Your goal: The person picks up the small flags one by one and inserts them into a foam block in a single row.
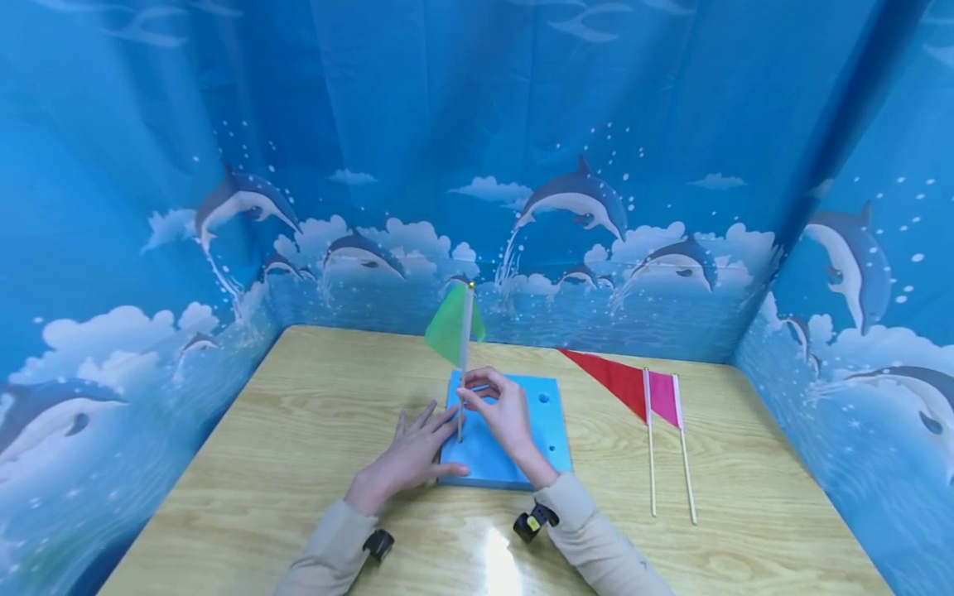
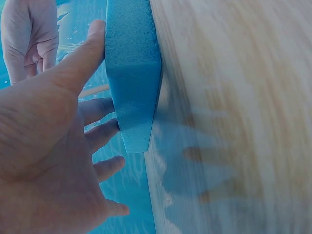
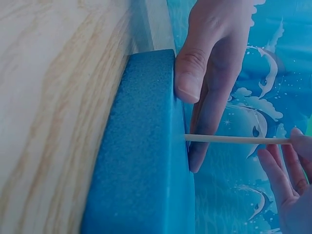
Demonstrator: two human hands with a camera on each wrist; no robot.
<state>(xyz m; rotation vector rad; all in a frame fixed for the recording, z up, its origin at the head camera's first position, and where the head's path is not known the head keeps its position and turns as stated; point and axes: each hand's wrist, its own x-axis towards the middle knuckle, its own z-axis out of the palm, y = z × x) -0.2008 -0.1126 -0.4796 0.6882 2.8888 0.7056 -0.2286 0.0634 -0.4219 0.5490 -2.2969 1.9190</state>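
Observation:
A blue foam block (image 1: pixel 538 426) lies flat on the table, with holes in its top. The green flag (image 1: pixel 445 329) stands nearly upright over the block's left part. Its thin stick (image 3: pixel 224 140) meets the block's top surface in the right wrist view. Thumb and fingers of my right hand (image 1: pixel 503 414) pinch that stick partway up. With fingers spread, my left hand (image 1: pixel 408 460) rests at the block's left side; its thumb touches the block near the front left corner. In the left wrist view the left fingertips (image 2: pixel 108 131) reach along the block's edge.
To the right of the block, a red flag (image 1: pixel 614 381) and a pink flag (image 1: pixel 663 397) lie side by side on the wooden table (image 1: pixel 298 430). A blue curtain (image 1: pixel 447 165) printed with dolphins hangs around the table's back and sides.

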